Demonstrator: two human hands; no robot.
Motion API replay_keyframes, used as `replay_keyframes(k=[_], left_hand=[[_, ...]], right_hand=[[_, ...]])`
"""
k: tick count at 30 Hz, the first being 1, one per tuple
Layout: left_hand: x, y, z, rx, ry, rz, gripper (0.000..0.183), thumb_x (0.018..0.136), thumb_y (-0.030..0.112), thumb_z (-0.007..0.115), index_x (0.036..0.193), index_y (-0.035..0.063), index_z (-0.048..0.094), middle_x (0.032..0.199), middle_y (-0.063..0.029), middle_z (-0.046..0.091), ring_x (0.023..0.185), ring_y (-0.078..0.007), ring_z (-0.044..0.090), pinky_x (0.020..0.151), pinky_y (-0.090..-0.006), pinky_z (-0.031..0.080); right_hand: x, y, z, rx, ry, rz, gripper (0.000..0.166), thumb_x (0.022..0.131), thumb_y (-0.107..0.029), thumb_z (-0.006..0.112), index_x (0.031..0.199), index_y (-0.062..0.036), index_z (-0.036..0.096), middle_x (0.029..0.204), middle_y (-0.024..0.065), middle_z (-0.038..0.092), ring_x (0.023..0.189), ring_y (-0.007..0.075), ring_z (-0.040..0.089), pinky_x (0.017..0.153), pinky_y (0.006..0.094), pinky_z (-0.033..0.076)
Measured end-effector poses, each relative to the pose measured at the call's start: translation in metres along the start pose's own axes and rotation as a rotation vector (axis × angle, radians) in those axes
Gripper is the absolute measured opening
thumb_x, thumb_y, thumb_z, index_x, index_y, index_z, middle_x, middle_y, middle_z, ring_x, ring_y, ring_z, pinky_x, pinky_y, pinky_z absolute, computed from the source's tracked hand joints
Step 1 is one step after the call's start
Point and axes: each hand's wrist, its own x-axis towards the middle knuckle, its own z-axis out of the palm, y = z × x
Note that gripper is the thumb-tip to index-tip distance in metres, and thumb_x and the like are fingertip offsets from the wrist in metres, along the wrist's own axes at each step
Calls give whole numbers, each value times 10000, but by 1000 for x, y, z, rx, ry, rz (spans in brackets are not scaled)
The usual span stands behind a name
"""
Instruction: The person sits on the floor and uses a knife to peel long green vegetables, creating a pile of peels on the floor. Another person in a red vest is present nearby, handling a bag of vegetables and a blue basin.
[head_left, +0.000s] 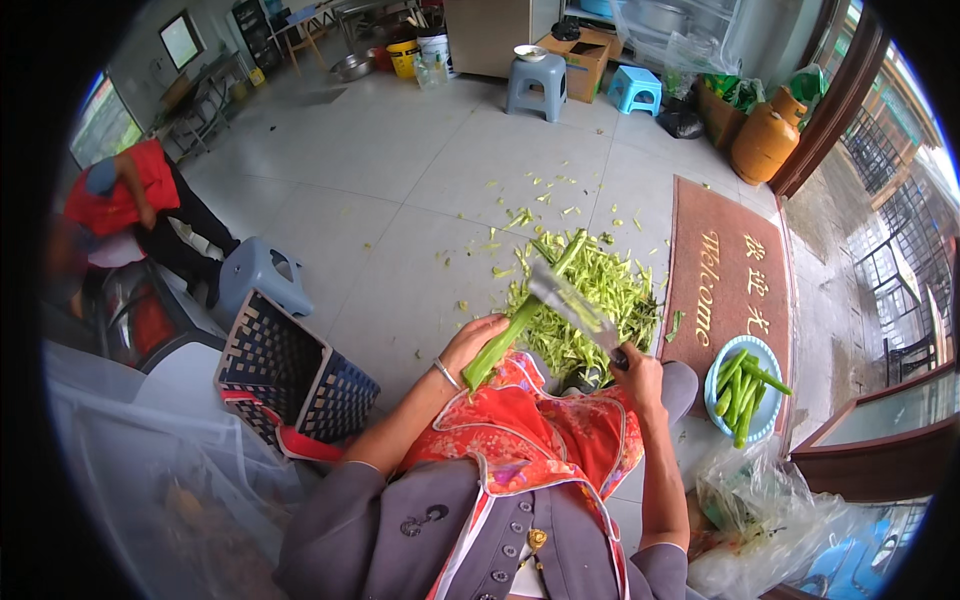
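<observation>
My left hand (476, 345) grips the lower part of a long green stalk (496, 349), which looks like celtuce, tilted up and away over my lap. In my right hand (642, 381) is the dark handle of a wide-bladed kitchen knife (576, 306). Its blurred blade crosses the stalk's upper part; whether it touches cannot be told. Beneath them a heap of pale green peelings (619, 281) covers the floor in front of my feet. A light blue plastic basket (772, 424) at my right holds several peeled green stems (741, 386). A red floral apron (510, 431) covers my lap.
A brown doormat (694, 255) bearing writing lies right of the peelings. At left are a woven basket (341, 394), a grey-blue stool (259, 277) and a person in red (142, 187). An orange gas cylinder (765, 142) stands by the doorway; clear plastic bags (772, 517) lie at lower right.
</observation>
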Motion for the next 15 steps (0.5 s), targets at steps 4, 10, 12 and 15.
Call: replay_keyframes(k=[4, 10, 12, 15], left_hand=[[-1, 2, 9, 33, 42, -6, 254, 926, 240, 526, 1078, 36, 526, 799, -41, 547, 655, -108, 520, 496, -222, 420], [-5, 2, 10, 29, 23, -29, 243, 928, 244, 523, 1063, 43, 536, 782, -33, 539, 643, -94, 517, 486, -210, 424], [-4, 0, 7, 17, 6, -27, 248, 927, 245, 525, 1071, 42, 534, 783, -34, 537, 644, -94, 516, 487, -210, 423], [0, -3, 7, 14, 27, -31, 260, 927, 244, 527, 1083, 37, 529, 802, -40, 547, 646, -95, 520, 486, -211, 423]], right_hand=[[-8, -25, 4, 46, -51, -46, 228, 685, -167, 701, 816, -62, 546, 660, 166, 601, 641, 355, 605, 557, 424, 467], [2, -9, 19, 94, 37, -5, 229, 690, -169, 699, 818, -61, 543, 659, 166, 601, 639, 357, 604, 547, 420, 467], [3, -10, 18, 104, 44, -1, 235, 685, -167, 707, 822, -64, 546, 658, 166, 602, 633, 352, 606, 545, 416, 469], [-1, -23, 14, 137, 54, -40, 247, 675, -166, 723, 821, -70, 548, 654, 164, 604, 622, 341, 609, 543, 409, 475]])
